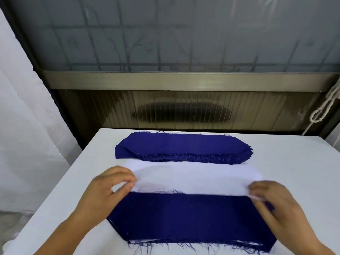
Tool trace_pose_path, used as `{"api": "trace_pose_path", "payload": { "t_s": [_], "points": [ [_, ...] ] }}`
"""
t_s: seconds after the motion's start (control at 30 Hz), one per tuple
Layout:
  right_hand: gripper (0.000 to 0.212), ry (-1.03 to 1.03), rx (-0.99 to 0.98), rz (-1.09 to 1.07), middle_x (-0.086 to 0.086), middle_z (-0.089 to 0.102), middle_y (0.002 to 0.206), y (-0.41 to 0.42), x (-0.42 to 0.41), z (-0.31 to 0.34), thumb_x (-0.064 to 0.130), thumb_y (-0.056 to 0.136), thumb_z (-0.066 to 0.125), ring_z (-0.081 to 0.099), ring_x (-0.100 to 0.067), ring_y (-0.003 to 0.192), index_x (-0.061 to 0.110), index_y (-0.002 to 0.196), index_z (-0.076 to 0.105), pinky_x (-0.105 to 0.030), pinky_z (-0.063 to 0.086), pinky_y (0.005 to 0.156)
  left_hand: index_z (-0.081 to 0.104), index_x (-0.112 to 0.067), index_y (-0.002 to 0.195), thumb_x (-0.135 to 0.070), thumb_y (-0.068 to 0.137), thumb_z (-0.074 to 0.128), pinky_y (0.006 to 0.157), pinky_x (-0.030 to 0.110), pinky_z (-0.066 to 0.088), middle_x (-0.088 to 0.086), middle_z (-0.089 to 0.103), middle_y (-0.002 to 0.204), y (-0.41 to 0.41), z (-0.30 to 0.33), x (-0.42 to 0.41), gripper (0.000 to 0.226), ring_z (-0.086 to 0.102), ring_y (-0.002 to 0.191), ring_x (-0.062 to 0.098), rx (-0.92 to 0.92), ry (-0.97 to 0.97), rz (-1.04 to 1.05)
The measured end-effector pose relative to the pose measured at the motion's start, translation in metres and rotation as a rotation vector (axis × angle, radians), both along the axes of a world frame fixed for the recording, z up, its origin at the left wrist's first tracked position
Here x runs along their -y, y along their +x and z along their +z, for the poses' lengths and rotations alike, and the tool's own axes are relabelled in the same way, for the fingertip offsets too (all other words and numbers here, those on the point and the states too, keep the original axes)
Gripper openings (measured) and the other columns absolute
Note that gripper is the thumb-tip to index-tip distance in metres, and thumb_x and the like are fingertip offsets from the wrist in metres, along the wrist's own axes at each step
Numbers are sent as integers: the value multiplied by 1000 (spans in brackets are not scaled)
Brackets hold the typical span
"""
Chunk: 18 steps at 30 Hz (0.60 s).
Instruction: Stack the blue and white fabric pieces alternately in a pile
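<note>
A white fabric piece (191, 178) is stretched across the middle of the table, held at both ends. My left hand (108, 188) pinches its left end and my right hand (270, 201) pinches its right end. Its near edge hangs over the far edge of the pile (187, 218) in front of me, whose top piece is dark blue with frayed threads; thin white edges show at the pile's bottom. Behind the white piece lies a stack of dark blue pieces (182, 147). More white fabric (139, 163) shows beneath the held piece.
The white table (294, 162) runs to edges at the left and at the far side. Behind it stands a ribbed panel under a metal rail (184, 80) and frosted glass. A white rope (323, 107) hangs at the right. White cloth drapes at the left.
</note>
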State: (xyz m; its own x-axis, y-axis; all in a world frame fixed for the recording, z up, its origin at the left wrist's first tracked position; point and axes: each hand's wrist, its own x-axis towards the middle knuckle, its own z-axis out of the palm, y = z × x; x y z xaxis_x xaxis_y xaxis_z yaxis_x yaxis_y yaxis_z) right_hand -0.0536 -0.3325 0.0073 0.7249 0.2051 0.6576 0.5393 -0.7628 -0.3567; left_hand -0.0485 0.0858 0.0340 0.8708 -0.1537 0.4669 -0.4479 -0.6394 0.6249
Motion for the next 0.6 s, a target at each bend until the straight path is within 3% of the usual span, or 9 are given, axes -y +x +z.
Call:
{"api": "trace_pose_path", "payload": {
  "t_s": [0.07, 0.2, 0.43, 0.6],
  "points": [
    [41, -85, 59, 83, 6, 69, 99, -8, 5, -19, 35, 98, 46, 59, -6, 99, 12, 80, 74, -27, 44, 89, 69, -36, 88, -41, 92, 60, 79, 10, 45, -20, 65, 102, -11, -17, -3, 12, 64, 95, 3, 39, 90, -91],
    [42, -86, -45, 137, 14, 67, 102, -25, 8, -44, 43, 99, 44, 57, 4, 105, 22, 81, 76, -21, 44, 88, 72, -30, 88, -38, 92, 60, 80, 18, 49, -25, 60, 106, -24, -55, -12, 14, 63, 93, -2, 82, 228, -197],
    [44, -48, -94, 83, 15, 67, 100, -31, 7, -40, 45, 98, 43, 59, 2, 103, 22, 79, 75, -22, 46, 86, 72, -27, 80, -34, 91, 57, 75, 14, 48, -21, 63, 100, -32, -55, -7, 19, 61, 89, -5, 159, 285, -207],
    [44, -53, -162, 73, 19, 66, 99, -34, 4, -34, 47, 98, 42, 58, 7, 103, 25, 76, 73, -16, 44, 88, 69, -26, 72, -15, 71, 72, 70, 17, 48, -19, 64, 92, -36, -53, -2, 12, 60, 81, -4, 127, 376, -232]
  ]
}}
